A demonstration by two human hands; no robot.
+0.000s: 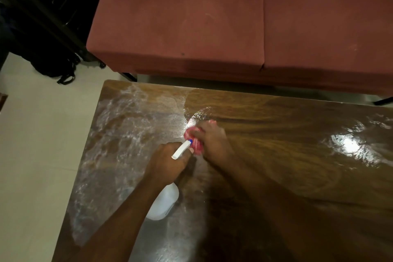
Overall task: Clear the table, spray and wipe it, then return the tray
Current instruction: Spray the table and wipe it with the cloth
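Observation:
My left hand (168, 161) grips the neck of a white spray bottle (163, 202) with a white and blue nozzle (182, 149), held over the dark wooden table (297, 144). Just right of the nozzle, my right hand (210, 137) holds a crumpled pink cloth (194, 141) against the tabletop. The table's left half is covered with whitish wet streaks (127, 125). No tray is in view.
A red-brown sofa (212, 27) stands close behind the table's far edge. Pale tiled floor (42, 144) lies to the left. A black bag (55, 66) and dark furniture (42, 6) occupy the far left corner.

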